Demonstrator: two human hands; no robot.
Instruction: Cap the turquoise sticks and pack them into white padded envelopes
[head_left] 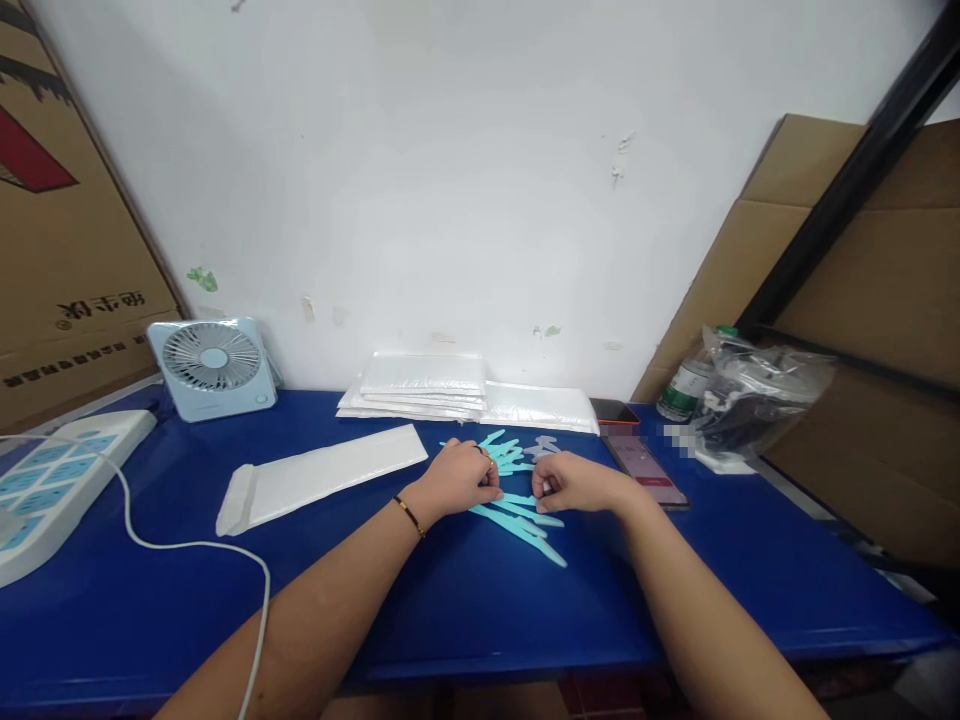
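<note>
A pile of several thin turquoise plastic sticks [525, 528] lies on the blue table [480, 600], with a few pale grey ones [544, 447] at its far side. My left hand [457, 478] rests on the pile with its fingers curled in, a ring on one finger and a bracelet at the wrist. My right hand [574, 482] sits close beside it, fingers pinched together over the sticks. What each hand grips is too small to make out. A long white pouch [322, 475] lies flat to the left of my left hand.
A stack of white pouches [465, 392] lies against the wall. A small blue fan [212, 366] and a white power strip [52, 480] with its cable [195, 545] are at the left. A phone [645, 468], a bottle [686, 388] and a clear bag [757, 400] are at the right. Cardboard boxes [862, 300] flank both sides.
</note>
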